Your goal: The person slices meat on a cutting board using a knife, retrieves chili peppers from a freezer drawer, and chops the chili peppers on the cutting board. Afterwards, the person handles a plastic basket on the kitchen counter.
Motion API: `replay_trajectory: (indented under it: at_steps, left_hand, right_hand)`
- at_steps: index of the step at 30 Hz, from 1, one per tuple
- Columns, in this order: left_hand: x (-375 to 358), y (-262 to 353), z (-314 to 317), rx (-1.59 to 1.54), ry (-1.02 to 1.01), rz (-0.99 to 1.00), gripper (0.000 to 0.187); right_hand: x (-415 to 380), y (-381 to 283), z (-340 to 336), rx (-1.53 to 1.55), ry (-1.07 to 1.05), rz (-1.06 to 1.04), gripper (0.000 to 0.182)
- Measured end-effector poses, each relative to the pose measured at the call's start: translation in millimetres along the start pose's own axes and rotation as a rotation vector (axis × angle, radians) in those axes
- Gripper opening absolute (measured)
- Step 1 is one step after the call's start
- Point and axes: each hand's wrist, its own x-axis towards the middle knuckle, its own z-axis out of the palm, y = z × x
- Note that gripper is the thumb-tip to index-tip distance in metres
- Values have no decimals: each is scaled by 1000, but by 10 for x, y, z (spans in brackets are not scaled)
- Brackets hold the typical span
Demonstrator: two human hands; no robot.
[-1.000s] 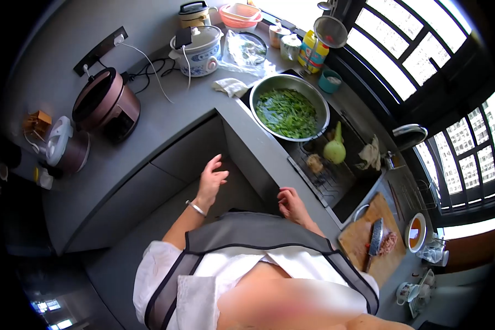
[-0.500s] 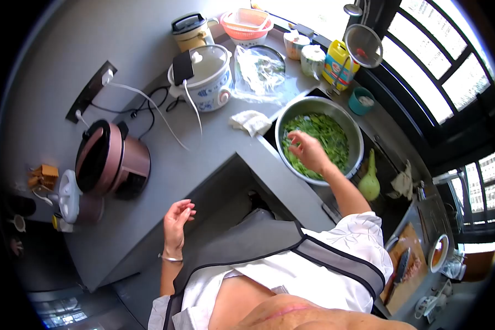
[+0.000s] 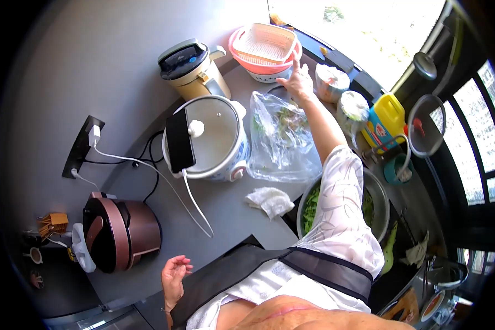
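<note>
My right hand [image 3: 298, 85] is stretched out to the back of the counter, fingers extended and thumb spread, with the fingertips right at the rim of a pink plastic basket [image 3: 237, 47]. A smaller pale pink basket [image 3: 267, 41] sits inside it. Below that wrist lies a clear plastic bag [image 3: 280, 148] with some greens in it. My sleeve covers part of a large metal basin [image 3: 380, 198] of green leaves [image 3: 312, 209]. Near the front of my apron, my left hand [image 3: 174, 279] hangs empty with loosely bent fingers.
A white slow cooker [image 3: 239, 140] carries a black phone [image 3: 180, 140] on its lid, its white cable trailing over the counter. Nearby are a soymilk maker [image 3: 217, 82], a pink-brown rice cooker [image 3: 143, 228], a white cloth [image 3: 270, 202] and a yellow jug [image 3: 388, 118].
My right hand has left the leaves in the basin and reached forward to the pink baskets. The view has shifted toward the back of the counter. My left hand stays low and empty.
</note>
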Motion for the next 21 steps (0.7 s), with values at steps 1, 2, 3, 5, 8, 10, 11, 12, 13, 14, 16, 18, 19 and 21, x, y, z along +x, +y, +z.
replay_trajectory:
  at_steps: [1, 2, 3, 5, 8, 10, 11, 12, 13, 14, 16, 18, 19, 21]
  left_hand:
    - [72, 56, 31, 3, 16, -15, 29]
    - [133, 113, 66, 1, 23, -21, 29]
    - [199, 169, 85, 9, 41, -36, 29]
    - [308, 197, 103, 21, 62, -55, 28]
    - [408, 144, 91, 36, 97, -84, 27]
    - [458, 97, 68, 24, 112, -105, 27]
    - [482, 91, 64, 26, 113, -112, 27]
    - [497, 84, 61, 24, 117, -120, 27]
    - [501, 76, 51, 23, 122, -128, 27]
    - [524, 50, 40, 21, 117, -132, 27]
    - [538, -4, -13, 22, 112, -132, 28]
    - [543, -29, -68, 23, 97, -138, 28]
    - [533, -46, -77, 30, 89, -138, 28]
    - [536, -87, -56, 19, 80, -134, 28]
  right_hand:
    - [162, -45, 64, -18, -13, 12, 115]
    - [313, -50, 151, -19, -22, 9, 115]
    - [443, -27, 249, -8, -19, -10, 116]
    - [611, 47, 468, 12, 28, -14, 105]
    - [819, 287, 778, 87, -82, 76, 79]
    - [842, 369, 852, 133, 90, -72, 56]
    - [908, 411, 842, 191, 131, -80, 53]
    - [914, 352, 729, 249, 173, -88, 51]
    - [939, 311, 657, 247, 250, -155, 52]
    - [962, 270, 554, 327, 219, -155, 55]
    - [912, 147, 330, 415, 222, -141, 50]
    - [947, 157, 310, 541, 288, -126, 47]
    - [1007, 169, 369, 594, 317, -162, 48]
    - [970, 188, 363, 388, 359, -142, 51]
